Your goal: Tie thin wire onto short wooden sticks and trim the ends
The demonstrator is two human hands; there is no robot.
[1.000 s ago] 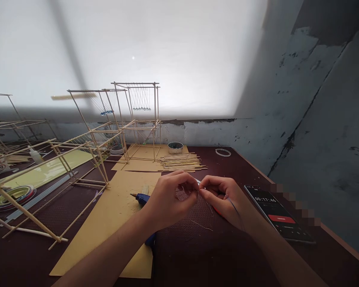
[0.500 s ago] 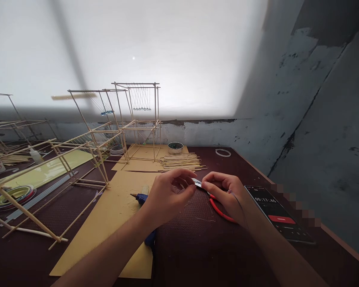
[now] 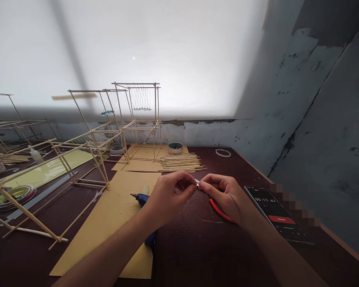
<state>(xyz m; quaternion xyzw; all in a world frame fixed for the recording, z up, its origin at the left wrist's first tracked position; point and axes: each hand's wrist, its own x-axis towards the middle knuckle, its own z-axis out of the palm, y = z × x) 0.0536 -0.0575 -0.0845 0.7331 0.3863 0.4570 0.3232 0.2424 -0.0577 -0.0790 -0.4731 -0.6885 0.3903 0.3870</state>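
My left hand (image 3: 171,198) is pinched at its fingertips, close to the fingertips of my right hand; what lies in the pinch is too small to make out. My right hand (image 3: 223,194) is closed too, thumb against fingers, and a thin thread runs from it along the wrist. Behind and beneath it lie scissors with red handles (image 3: 220,211), mostly hidden, their blade showing between the hands. A blue glue gun (image 3: 142,198) lies left of my left hand, partly covered by it.
Stick frames (image 3: 89,175) with hanging beads stand at the left. Thin sticks (image 3: 182,162) and a round tin (image 3: 175,148) sit at the back. A phone (image 3: 277,211) lies right, a white ring (image 3: 223,153) behind, spools (image 3: 12,197) far left.
My left fingertips have closed together and moved slightly right, nearer my right fingertips. My right hand has shifted slightly left. The timer on the phone has advanced.
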